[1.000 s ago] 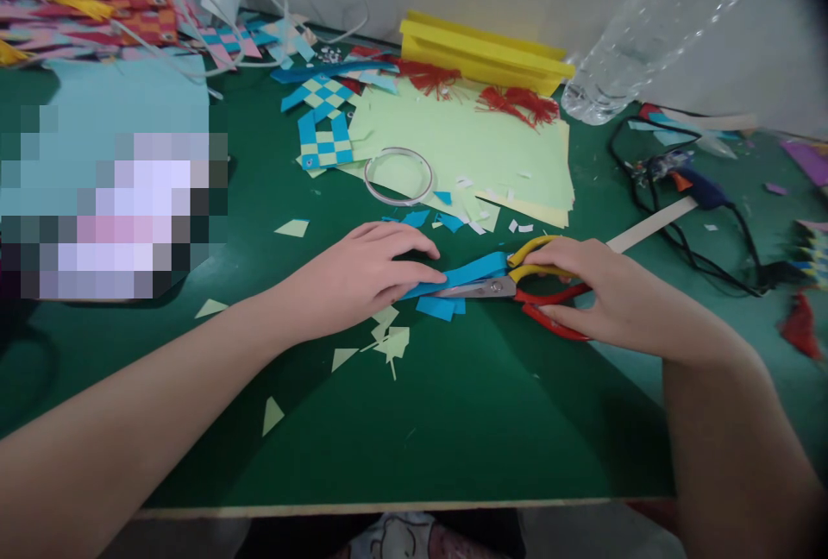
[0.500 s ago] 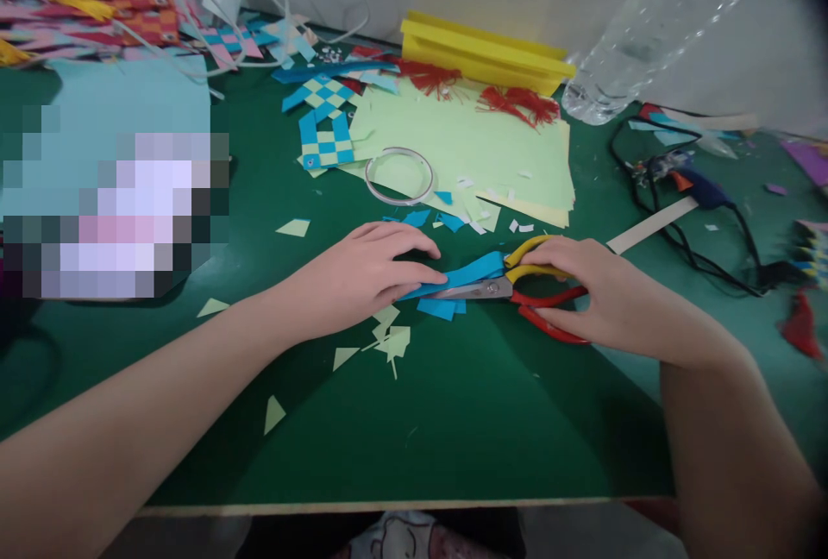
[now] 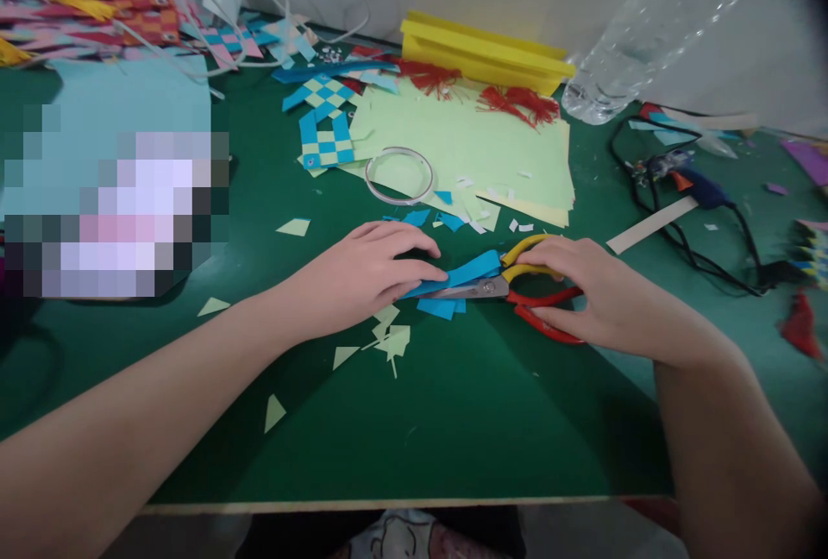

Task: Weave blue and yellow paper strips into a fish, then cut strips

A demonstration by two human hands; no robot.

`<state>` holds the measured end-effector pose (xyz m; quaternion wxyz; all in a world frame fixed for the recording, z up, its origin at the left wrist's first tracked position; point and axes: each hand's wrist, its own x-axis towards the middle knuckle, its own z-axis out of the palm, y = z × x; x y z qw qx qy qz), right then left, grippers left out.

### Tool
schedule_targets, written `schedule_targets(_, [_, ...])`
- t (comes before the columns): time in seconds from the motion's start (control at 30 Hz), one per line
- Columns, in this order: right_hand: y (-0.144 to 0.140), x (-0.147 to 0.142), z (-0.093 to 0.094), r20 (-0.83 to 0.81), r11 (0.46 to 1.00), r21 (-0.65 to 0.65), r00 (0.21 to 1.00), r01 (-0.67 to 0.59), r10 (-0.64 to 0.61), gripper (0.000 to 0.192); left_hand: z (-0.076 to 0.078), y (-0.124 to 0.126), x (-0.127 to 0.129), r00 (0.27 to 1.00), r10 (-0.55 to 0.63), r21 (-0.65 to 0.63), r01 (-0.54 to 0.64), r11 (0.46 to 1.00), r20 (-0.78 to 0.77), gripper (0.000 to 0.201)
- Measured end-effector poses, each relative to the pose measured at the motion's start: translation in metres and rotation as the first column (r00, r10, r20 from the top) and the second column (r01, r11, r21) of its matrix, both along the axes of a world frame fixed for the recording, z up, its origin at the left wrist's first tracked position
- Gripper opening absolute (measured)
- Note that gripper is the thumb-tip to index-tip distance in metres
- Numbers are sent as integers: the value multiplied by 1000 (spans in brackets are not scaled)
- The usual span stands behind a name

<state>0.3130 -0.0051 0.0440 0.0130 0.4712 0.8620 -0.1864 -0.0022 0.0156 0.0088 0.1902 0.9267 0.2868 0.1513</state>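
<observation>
My left hand [image 3: 388, 270] pinches a folded blue paper strip [image 3: 475, 266] between thumb and fingers, low over the green table. My right hand [image 3: 582, 283] grips the yellow and red handles of a pair of scissors [image 3: 485, 286]. The blades point left and lie along the lower edge of the strip, their tips hidden by my left fingers. Under the scissors lie small blue paper pieces [image 3: 441, 308]. Pale green scraps [image 3: 396, 338] are scattered just below my left hand.
Behind my hands are pale green sheets [image 3: 511, 145], a tape roll [image 3: 368, 179], woven blue-green paper pieces [image 3: 327, 141] and red tassels [image 3: 521, 105]. A plastic bottle [image 3: 637, 50] leans at the back right, near a glue gun [image 3: 708, 186] with black cord. A blurred-out area covers the left.
The scissors and my right hand have shifted slightly left along the blue strip. My left hand stays in place.
</observation>
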Motion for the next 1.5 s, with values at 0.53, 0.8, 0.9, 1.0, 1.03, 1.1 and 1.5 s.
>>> schedule_targets(0.53, [0,-1,1,-42,1000,-2,999,-3,2,43,2,0,1,1000,-3,4,4,1000,-31,32])
schedule_targets(0.8, [-2,-10,2,-29,1000,-7,999,-19,19,42,2,0,1,1000,0,-6,0,1000,-18,33])
schedule_targets(0.9, [-4,-10,3,-8,1000,3,1000,-16,16,43,3,0,2,1000,4,-11,-4,1000,-15,33])
schedule_targets(1.0, [-4,-10,3,-9,999,13,999,-31,31,42,3,0,3,1000,4,-18,-5,1000,-11,32])
schedule_targets(1.03, [-4,-10,3,-11,999,15,999,-34,35,42,3,0,2,1000,5,-20,-5,1000,-11,32])
schedule_targets(1.1, [-4,-10,4,-14,999,20,999,-39,39,40,3,0,2,1000,2,-20,-3,1000,-14,32])
schedule_targets(1.5, [-8,-14,4,8,997,-56,999,48,-47,42,2,-1,1,1000,-7,0,7,1000,-19,32])
